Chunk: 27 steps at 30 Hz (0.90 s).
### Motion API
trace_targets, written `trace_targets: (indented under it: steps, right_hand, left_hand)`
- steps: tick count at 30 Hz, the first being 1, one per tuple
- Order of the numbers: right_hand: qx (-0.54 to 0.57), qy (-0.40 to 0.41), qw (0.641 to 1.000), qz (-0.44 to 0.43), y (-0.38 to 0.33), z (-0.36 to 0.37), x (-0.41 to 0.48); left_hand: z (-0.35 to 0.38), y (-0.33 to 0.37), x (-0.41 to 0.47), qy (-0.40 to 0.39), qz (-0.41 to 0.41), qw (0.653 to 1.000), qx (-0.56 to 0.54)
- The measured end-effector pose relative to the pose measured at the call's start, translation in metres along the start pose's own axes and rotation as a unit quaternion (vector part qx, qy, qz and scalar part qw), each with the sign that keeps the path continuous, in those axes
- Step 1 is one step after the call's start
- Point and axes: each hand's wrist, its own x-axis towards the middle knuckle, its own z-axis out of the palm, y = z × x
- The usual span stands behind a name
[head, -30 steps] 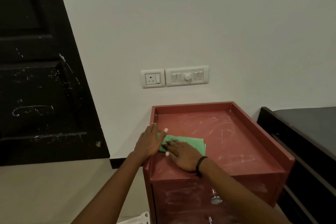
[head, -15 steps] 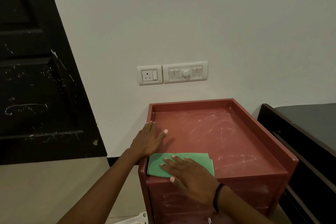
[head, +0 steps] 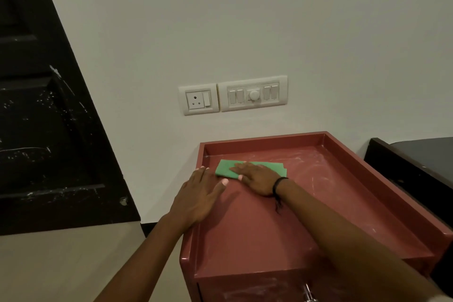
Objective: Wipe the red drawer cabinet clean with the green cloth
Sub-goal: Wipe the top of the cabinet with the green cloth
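The red drawer cabinet (head: 343, 179) stands against the wall, its raised-rim top streaked with pale dust on the right half. A folded green cloth (head: 225, 168) lies flat near the top's back left corner. My right hand (head: 257, 178), a black band at its wrist, presses flat on the cloth with fingers spread toward the left. My left hand (head: 198, 197) rests flat on the cabinet's left rim and top, fingers apart, just left of the cloth. A metal drawer knob (head: 309, 295) shows at the bottom edge.
A black door (head: 44, 117) stands open at the left. A socket and switch plate (head: 232, 94) sit on the white wall above the cabinet. A dark bed frame with a grey mattress (head: 421, 157) is close on the right. Beige floor lies at the lower left.
My right hand has pushed the green cloth from the top's front left edge back toward the wall. My left hand stays on the left rim. The camera has moved closer.
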Motion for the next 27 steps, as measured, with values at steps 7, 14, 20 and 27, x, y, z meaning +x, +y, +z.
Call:
trace_targets:
  steps: [7,14,20,27]
  right_hand:
    - [-0.006,0.001,0.998,0.062,0.024,-0.017,0.035]
    - [-0.001,-0.028,0.999,0.043,0.000,-0.012,-0.017]
    - [-0.003,-0.026,0.999,0.038,-0.038,0.000,-0.097]
    - [-0.012,-0.018,1.000,0.021,-0.077,0.009,-0.181]
  left_hand:
    - [0.000,0.000,-0.001,-0.003,-0.009,1.000,0.006]
    - [0.000,0.001,-0.003,0.004,-0.003,1.000,0.011]
    - [-0.009,0.005,-0.009,-0.001,-0.008,1.000,-0.014]
    - [-0.015,0.014,-0.016,-0.019,0.016,0.999,0.024]
